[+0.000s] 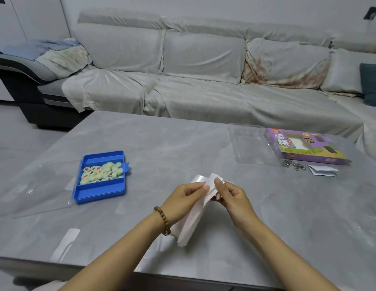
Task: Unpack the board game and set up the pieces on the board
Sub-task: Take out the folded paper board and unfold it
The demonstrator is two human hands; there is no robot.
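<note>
Pieces [101, 172] fill blue tray's [99, 195] middle compartment.

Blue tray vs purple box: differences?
The blue tray is open plastic, holding cream pieces in its middle compartment; the purple box is printed cardboard with a window. The blue tray sits at left, the purple box far right. Both lie flat on the table.

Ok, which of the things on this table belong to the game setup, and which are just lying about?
Job: folded white sheet, likely the board, pinched by left hand and right hand; blue tray holding the round pieces; purple game box.
Lying about: metal rings; small folded leaflet; clear plastic tray beside the box.
</note>
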